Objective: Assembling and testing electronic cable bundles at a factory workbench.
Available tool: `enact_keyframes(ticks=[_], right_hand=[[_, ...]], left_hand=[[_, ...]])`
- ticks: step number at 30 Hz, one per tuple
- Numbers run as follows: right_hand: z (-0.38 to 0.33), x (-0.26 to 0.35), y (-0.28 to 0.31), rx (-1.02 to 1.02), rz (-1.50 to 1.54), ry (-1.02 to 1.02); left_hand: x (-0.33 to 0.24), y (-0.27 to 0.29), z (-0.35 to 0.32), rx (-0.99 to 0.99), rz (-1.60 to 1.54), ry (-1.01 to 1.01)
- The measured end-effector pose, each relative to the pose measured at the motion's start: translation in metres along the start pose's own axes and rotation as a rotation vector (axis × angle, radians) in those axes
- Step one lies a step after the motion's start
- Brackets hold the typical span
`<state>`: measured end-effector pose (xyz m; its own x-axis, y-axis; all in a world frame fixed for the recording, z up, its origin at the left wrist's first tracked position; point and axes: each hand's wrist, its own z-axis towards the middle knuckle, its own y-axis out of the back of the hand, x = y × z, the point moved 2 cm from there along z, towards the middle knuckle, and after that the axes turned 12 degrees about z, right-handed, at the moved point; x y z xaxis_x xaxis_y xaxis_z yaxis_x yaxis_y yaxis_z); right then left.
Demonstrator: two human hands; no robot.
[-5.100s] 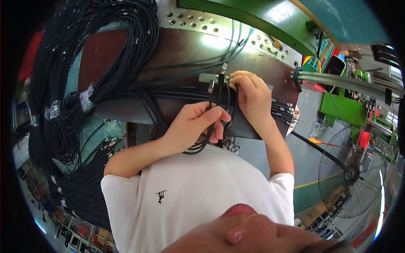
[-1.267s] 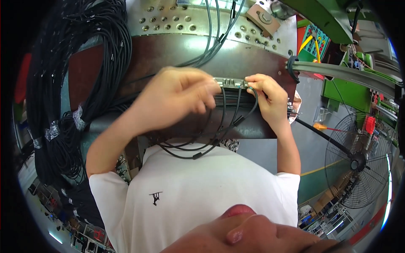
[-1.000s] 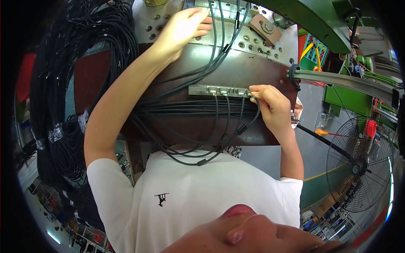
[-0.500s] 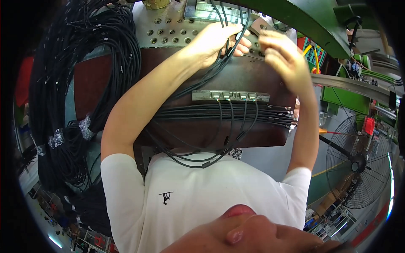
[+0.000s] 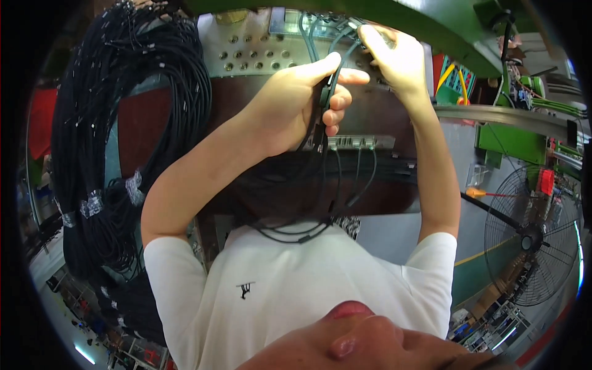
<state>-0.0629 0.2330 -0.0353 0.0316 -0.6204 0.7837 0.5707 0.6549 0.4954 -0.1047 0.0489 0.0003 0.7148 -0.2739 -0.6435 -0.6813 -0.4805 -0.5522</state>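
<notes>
The left hand (image 5: 299,105) has its grip closed around black cables (image 5: 325,97), toward twelve o'clock. At one o'clock, the right hand (image 5: 398,61) is at the cable ends (image 5: 353,26) (whether its grip pinches them, I cannot tell).

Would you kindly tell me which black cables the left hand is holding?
The left hand holds the black cables running up toward the green frame; the cables in the metal strip run downward in view instead.
</notes>
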Motion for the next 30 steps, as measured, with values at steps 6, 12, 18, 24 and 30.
enact_keyframes(ticks=[6, 12, 18, 24, 30], right_hand=[[-0.028, 0.010, -0.001, 0.210, 0.076, -0.181], [-0.070, 0.020, -0.008, 0.308, -0.371, 0.280], [-0.133, 0.062, 0.040, 0.164, -0.381, 0.013], [-0.177, 0.058, 0.012, 0.087, -0.422, -0.114], [-0.182, 0.053, 0.006, -0.029, -0.263, -0.203]], left_hand=[[0.031, 0.036, -0.063, 0.132, -0.145, -0.049], [-0.068, 0.178, -0.181, -1.090, 0.233, -0.947], [0.008, 0.158, -0.144, -1.063, 1.100, -0.501], [0.071, 0.047, -0.050, -0.346, 1.849, -0.846], [0.075, 0.052, -0.039, -0.264, 1.720, -0.906]])
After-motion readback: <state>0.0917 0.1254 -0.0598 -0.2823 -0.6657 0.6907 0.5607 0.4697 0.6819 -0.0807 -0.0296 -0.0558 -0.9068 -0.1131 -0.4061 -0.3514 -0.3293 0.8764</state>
